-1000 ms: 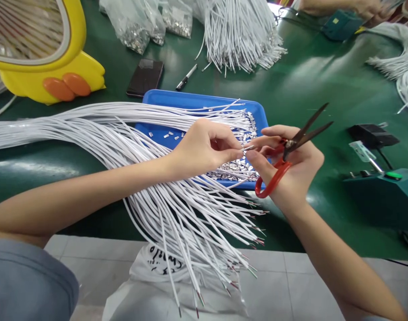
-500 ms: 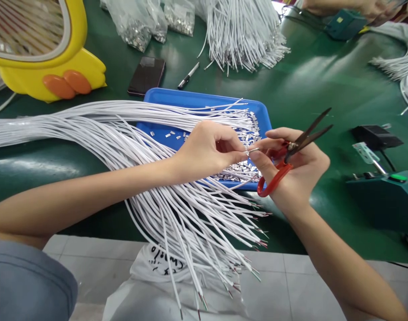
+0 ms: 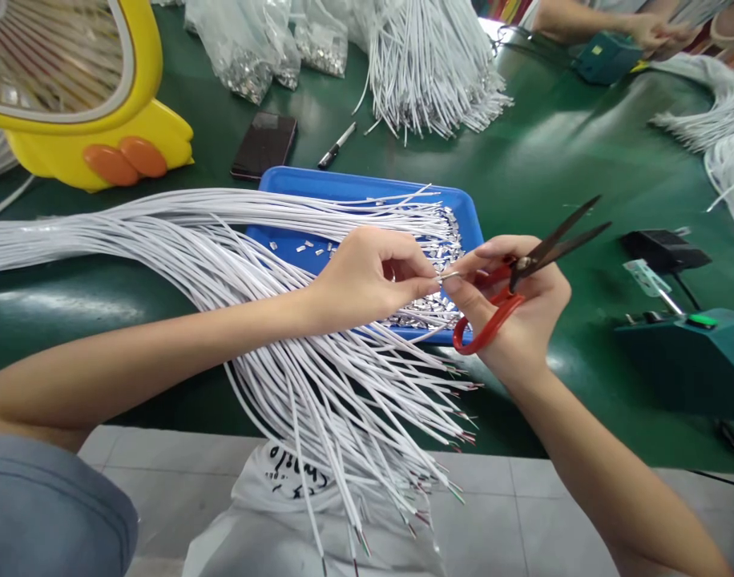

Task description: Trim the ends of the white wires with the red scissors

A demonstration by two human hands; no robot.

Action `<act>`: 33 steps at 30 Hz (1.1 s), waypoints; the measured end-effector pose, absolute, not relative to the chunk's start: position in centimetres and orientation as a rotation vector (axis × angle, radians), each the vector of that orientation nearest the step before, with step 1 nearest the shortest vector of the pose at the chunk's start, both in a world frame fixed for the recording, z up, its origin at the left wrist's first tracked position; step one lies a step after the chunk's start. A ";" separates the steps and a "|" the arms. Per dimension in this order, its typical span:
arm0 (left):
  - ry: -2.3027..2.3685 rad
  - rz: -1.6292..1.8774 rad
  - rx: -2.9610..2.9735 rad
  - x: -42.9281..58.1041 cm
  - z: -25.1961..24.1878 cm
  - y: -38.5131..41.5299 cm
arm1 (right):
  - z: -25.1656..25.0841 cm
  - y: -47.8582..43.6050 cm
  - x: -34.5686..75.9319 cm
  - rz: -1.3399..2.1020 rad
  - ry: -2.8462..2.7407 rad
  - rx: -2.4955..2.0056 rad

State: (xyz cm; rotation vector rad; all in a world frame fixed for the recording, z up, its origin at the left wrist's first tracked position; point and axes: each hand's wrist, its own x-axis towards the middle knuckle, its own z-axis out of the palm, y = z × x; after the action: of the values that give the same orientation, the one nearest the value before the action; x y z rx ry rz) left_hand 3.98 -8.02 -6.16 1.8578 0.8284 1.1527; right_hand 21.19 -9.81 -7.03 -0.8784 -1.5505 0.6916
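Over the blue tray [image 3: 343,183], my left hand [image 3: 376,272] pinches a thin cable end [image 3: 449,276] between thumb and fingers. My right hand [image 3: 511,296] meets it there, its thumb and forefinger closed at the same end. Scissors [image 3: 523,268] with red handles hang on my right hand, blades spread and pointing up and right. Small metal pieces [image 3: 436,308] are heaped at the tray's right side. A bundle of white cables [image 3: 283,320] runs from the left, partly across the tray and partly below it, with coloured wire tips showing.
A yellow fan [image 3: 144,64] stands at the upper left. Behind the tray are a phone [image 3: 264,146], a pen [image 3: 336,146], bags of metal pieces [image 3: 247,68] and another cable bundle [image 3: 433,72]. A green device [image 3: 691,353] sits right. Another person's hands [image 3: 659,34] work at the upper right.
My right hand and the scissors have shifted slightly left, and the blades are spread a little wider. The surroundings sit slightly differently in view. Both hands remain together at the cable end.
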 end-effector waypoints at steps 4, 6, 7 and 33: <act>0.811 1.114 1.829 4.0 -6.1 -8.0 | -7.0 -9.9 21.3 0.678 -1.568 -0.865; 0.784 1.080 1.819 4.0 -5.9 -7.9 | -7.0 -10.0 21.4 0.657 -1.585 -0.859; 0.775 1.061 1.816 4.0 -5.8 -7.9 | -6.9 -10.1 21.4 0.654 -1.594 -0.853; 0.911 1.099 1.834 4.0 -6.3 -7.9 | -7.0 -10.3 20.6 0.724 -1.537 -0.884</act>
State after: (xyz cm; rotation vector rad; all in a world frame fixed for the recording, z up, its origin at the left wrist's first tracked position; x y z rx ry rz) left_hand 4.01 -7.86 -6.29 1.8345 0.9112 1.0989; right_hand 20.63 -10.34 -6.97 -0.8840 -1.5369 0.7235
